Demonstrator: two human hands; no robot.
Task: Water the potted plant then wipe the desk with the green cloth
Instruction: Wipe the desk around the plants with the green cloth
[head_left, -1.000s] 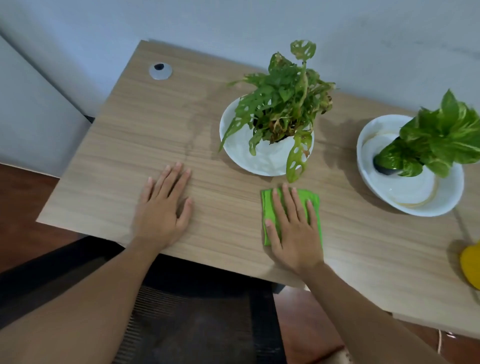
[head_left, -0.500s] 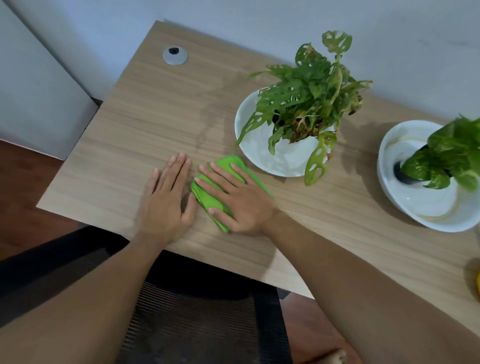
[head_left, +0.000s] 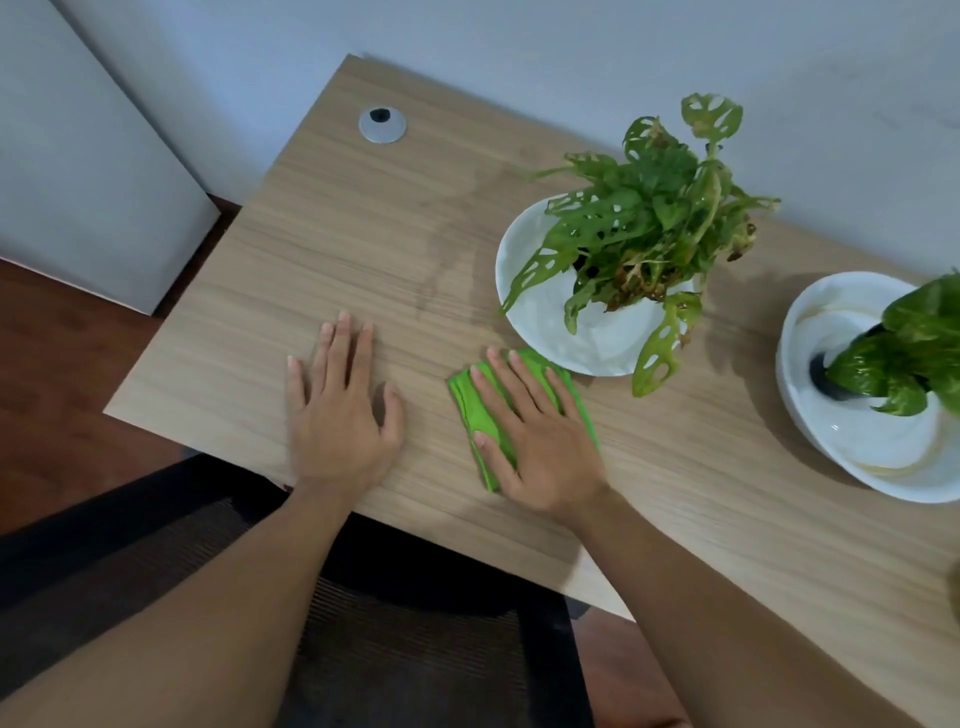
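Observation:
The folded green cloth (head_left: 470, 402) lies on the wooden desk (head_left: 363, 249), just in front of the white pot of the holey-leaved potted plant (head_left: 649, 218). My right hand (head_left: 535, 431) presses flat on the cloth with fingers spread, covering most of it. My left hand (head_left: 340, 410) rests flat on the bare desk to the left of the cloth, holding nothing. A faint damp streak (head_left: 441, 260) runs across the wood beyond the hands.
A second leafy plant in a white bowl (head_left: 852, 447) stands at the right. A silver cable grommet (head_left: 382, 123) sits at the desk's back left. A black mesh chair (head_left: 395, 623) is below the desk's near edge. A grey wall runs behind.
My right hand slid the cloth left until it was beside my left hand, then back right toward the plant pot. My left hand stayed flat on the desk.

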